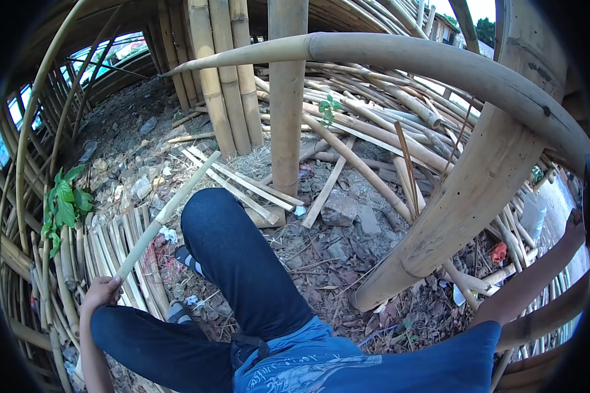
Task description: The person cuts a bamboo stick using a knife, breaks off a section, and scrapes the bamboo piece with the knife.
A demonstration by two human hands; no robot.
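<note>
My left hand (101, 293) is closed around the lower end of a pale, split-looking bamboo piece (166, 213). The piece slants up and away past my bent knee. Off to the far right, my right hand (575, 227) is raised at the dark edge of the view. Its fingers look curled beside a dark upright shape that I cannot identify. Just above that hand ends a long, thick bamboo pole (400, 52), which crosses in front of me from the left. Below my left hand lie cut bamboo strips (128, 252).
Upright bamboo posts (286, 118) stand ahead, and a thick slanted post (452, 209) leans on my right. A large heap of bamboo poles (400, 124) lies behind. Stones (339, 208), dry leaves and litter cover the ground. A leafy plant (65, 202) grows at left.
</note>
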